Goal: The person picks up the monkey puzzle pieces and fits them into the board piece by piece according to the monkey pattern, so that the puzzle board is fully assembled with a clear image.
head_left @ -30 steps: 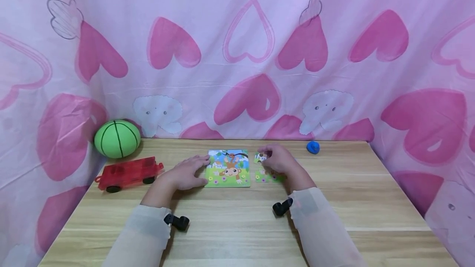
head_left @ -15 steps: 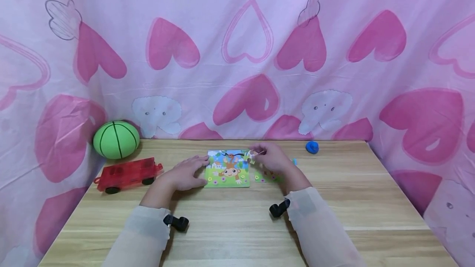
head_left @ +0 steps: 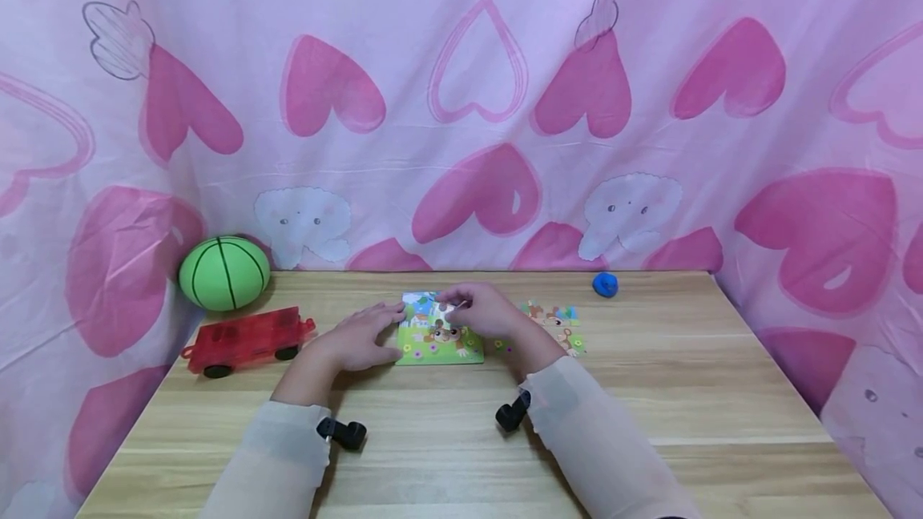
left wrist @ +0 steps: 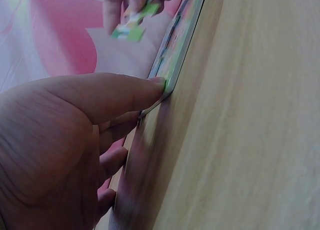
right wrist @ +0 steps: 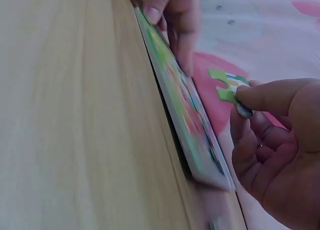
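Observation:
A flat square puzzle board (head_left: 429, 352) with a monkey picture lies on the table. My left hand (head_left: 360, 337) rests at the board's left side, thumb at the near corner and fingers towards the far one. Over the board, my right hand (head_left: 485, 312) pinches a small puzzle piece (right wrist: 227, 94) between thumb and fingers. That piece, green and white, is held tilted and apart from the board in the right wrist view. Loose puzzle pieces (head_left: 555, 319) lie on the table to the right, partly hidden by the right hand and wrist.
At the left stand a red toy car (head_left: 248, 340) and a green ball (head_left: 225, 273). A small blue object (head_left: 605, 285) sits at the back right. Behind the wooden table (head_left: 433, 455) hangs a pink curtain (head_left: 404, 158) with hearts.
The right hand has picked up the puzzle piece from the loose ones and carried it left over the board, uncovering pieces at the right. The left hand stays in place.

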Motion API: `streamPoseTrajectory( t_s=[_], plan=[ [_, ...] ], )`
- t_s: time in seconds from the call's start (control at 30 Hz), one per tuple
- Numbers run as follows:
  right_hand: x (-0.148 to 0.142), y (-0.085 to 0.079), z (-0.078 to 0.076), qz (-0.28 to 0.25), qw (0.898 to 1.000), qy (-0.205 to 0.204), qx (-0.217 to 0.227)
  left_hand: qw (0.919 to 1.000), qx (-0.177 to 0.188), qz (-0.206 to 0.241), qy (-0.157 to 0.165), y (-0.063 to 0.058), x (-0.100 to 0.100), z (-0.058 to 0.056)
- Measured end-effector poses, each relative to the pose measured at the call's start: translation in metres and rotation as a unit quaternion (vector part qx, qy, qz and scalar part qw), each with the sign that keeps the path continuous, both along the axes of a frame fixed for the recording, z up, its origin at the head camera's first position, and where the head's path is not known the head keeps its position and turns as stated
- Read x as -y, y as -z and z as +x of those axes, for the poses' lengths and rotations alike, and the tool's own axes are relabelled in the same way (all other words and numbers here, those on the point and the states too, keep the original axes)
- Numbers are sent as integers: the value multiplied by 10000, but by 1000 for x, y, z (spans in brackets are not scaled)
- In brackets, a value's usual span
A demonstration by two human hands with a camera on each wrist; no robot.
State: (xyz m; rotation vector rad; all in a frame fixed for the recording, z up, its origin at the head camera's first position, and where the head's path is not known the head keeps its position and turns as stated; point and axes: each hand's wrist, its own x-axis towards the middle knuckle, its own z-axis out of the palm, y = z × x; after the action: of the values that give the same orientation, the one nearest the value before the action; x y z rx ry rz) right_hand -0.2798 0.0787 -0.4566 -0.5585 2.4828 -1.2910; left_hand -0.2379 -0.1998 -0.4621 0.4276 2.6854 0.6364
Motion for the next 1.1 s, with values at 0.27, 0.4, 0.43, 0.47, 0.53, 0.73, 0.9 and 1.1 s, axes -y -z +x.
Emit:
streamPoseTrajectory(
  t_s=[0.27, 0.4, 0.43, 0.47, 0.53, 0.73, 0.9, 1.1],
  plan=[
    [33, 1, -8, -85, 9994, -73, 332, 10000, 10, 1, 18, 0, 2, -1],
    [44, 4, -11, 87, 9997, -83, 234, 10000, 4, 4, 13, 2, 3, -1],
    [46, 4, -11, 135, 9996, -80, 229, 10000, 7, 9, 8, 2, 3, -2],
    [47, 5, -11, 198, 9996, -76, 193, 10000, 2, 5, 9, 2, 3, -2],
    [50, 6, -10, 282, 9993, -47, 243, 10000, -1, 14, 18, 2, 3, -2],
    [55, 7, -7, 799, 9968, -11, 92, 10000, -32, -11, 36, 2, 3, -2],
    [56, 10, -11, 1161, 9925, -285, -270, 10000, -67, -35, 52, 3, 4, -2],
    [55, 16, -14, 1433, 9873, -495, -482, 9999, -75, -12, 78, 3, 3, -2]
  ],
)
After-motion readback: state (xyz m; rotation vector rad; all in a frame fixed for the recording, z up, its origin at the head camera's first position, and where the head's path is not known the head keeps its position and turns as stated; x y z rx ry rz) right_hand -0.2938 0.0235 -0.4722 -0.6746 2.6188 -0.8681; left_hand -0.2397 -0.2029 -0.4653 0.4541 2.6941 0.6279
